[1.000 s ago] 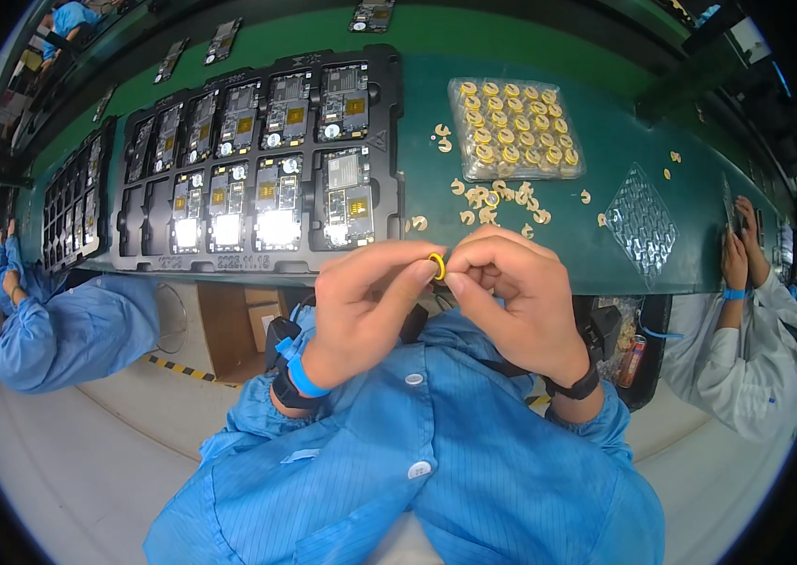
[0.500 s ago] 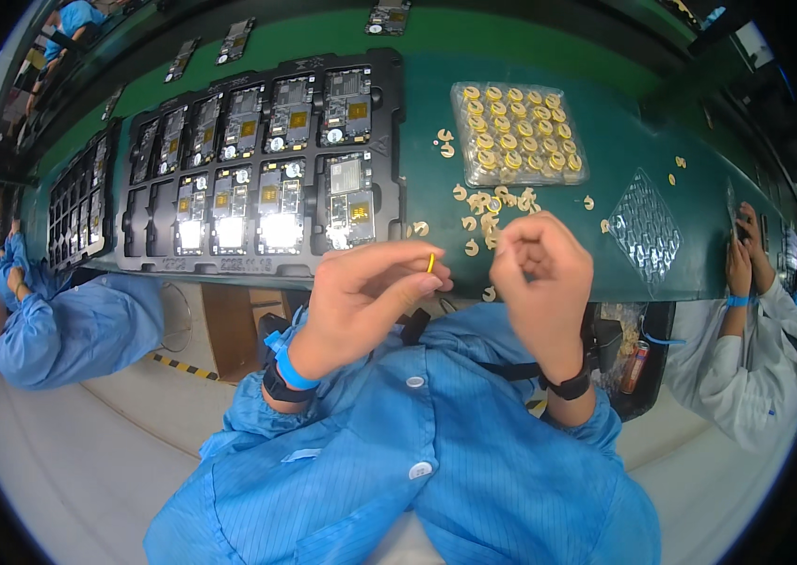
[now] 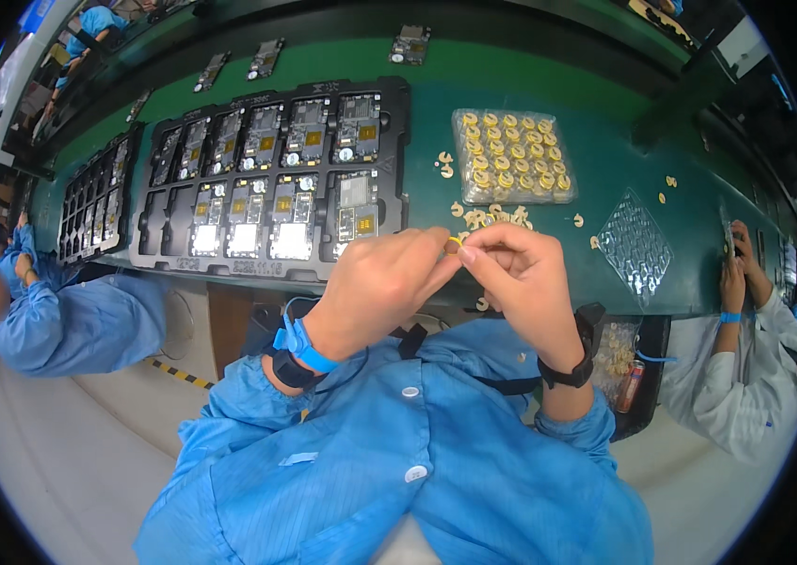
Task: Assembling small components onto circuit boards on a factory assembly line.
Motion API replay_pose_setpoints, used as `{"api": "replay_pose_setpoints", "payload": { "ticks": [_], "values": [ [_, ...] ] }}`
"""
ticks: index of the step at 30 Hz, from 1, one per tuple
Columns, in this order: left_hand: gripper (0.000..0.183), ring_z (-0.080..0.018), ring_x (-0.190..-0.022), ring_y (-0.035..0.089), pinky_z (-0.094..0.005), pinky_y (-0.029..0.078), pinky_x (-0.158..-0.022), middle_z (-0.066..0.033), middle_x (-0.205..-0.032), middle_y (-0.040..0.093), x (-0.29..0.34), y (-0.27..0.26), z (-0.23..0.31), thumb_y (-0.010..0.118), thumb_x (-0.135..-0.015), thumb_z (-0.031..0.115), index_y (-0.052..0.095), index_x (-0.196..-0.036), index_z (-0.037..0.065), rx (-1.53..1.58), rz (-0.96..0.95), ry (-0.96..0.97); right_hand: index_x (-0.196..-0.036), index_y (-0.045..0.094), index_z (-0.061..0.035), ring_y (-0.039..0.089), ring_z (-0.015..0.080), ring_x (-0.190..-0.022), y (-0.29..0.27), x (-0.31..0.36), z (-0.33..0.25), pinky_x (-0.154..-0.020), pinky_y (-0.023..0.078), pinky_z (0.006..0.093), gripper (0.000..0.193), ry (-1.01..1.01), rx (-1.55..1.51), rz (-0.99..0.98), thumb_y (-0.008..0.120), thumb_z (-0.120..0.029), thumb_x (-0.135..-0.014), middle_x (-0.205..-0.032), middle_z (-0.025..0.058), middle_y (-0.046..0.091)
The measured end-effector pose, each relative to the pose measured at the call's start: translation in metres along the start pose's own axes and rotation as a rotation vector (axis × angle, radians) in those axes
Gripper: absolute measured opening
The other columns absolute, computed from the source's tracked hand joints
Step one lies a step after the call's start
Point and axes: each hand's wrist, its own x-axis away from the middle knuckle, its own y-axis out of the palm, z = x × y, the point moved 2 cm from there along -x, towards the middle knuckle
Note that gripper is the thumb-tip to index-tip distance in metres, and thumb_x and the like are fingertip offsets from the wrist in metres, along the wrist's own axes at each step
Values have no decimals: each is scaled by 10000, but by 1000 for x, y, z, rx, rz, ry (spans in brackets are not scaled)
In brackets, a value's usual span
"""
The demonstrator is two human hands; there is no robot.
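Observation:
My left hand (image 3: 381, 282) pinches a small round part with a yellow edge (image 3: 456, 241) between thumb and fingertips. My right hand (image 3: 523, 281) meets it there, its thumb and forefinger closed at the part's right side. Much of the part is covered by fingertips. Just beyond the hands lies a loose pile of small cream-coloured notched pieces (image 3: 492, 219) on the green table (image 3: 605, 169). Behind the pile, a clear plastic tray (image 3: 523, 196) holds rows of round yellow-and-white parts.
At left a black tray (image 3: 271, 271) holds circuit boards (image 3: 358, 202), with another black tray (image 3: 97, 202) beyond it. A patterned clear plastic sheet (image 3: 638, 247) lies at right. Several boards (image 3: 410, 44) sit along the back. One co-worker (image 3: 78, 320) is at far left, another (image 3: 732, 348) at far right.
My hands have come together; the right thumb and forefinger have reached the yellow-edged part held in the left. The view has shifted slightly, so the table's things appear lower.

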Motion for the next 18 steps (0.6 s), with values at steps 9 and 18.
{"api": "replay_pose_setpoints", "payload": {
  "ticks": [9,18],
  "values": [
    [263,-323,-642,677,-428,523,-554,-120,-720,653,-28,3,-2,769,-949,254,628,-885,41,43,-286,101,-1034,700,4,497,16,-516,-25,-11,15,-452,367,199,143,90,-115,-35,725,-135,-1013,-796,5,700],
    [291,-254,-812,773,-362,604,-716,-166,-874,780,-156,43,-190,716,-941,187,740,-1094,-60,17,161,-504,-1085,649,47,594,89,-685,-79,-12,73,-634,509,243,81,-60,-261,241,627,-18,-1042,-876,56,675]
  ]
}}
